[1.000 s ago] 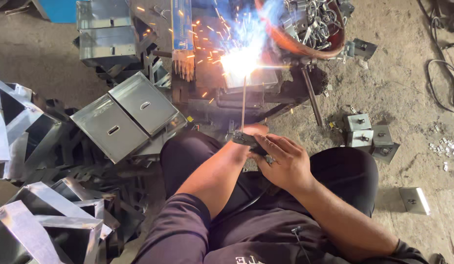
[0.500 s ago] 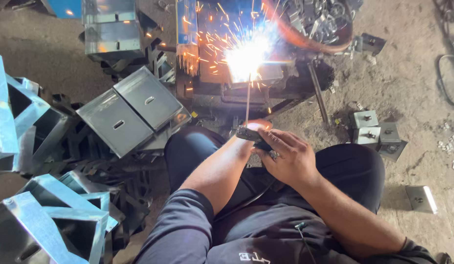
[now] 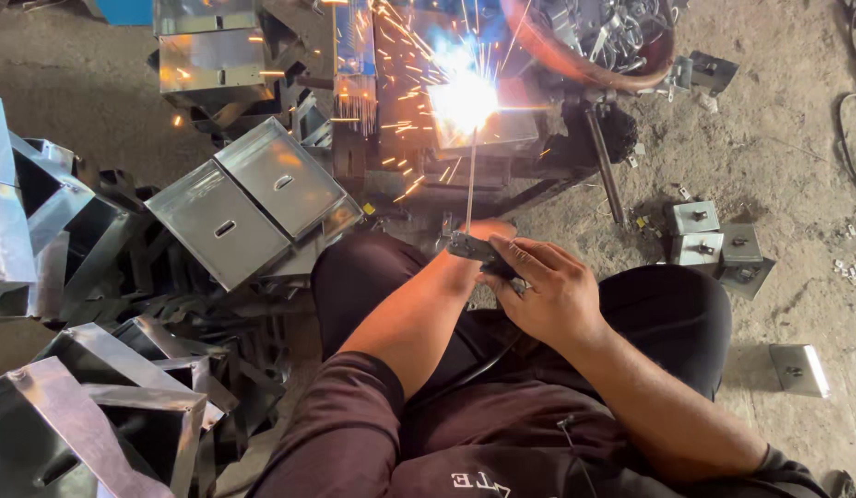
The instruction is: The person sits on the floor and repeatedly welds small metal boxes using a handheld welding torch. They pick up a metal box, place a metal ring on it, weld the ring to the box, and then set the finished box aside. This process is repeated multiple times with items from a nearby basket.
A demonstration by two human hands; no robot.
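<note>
Seated on the dirt floor [image 3: 96,101], knees up. Right hand [image 3: 552,295] wraps the dark electrode holder [image 3: 478,251]; left hand [image 3: 488,231] is mostly hidden behind it, just beside the right. A thin rod [image 3: 470,180] runs up from the holder to a white-hot arc [image 3: 463,97] throwing orange sparks across the metal workpiece [image 3: 488,134]. Two slotted steel boxes [image 3: 253,198] lie tilted at left amid bent sheet offcuts [image 3: 87,397]. Small brackets [image 3: 714,240] sit at right, and a round basin [image 3: 594,41] of scrap sits above.
</note>
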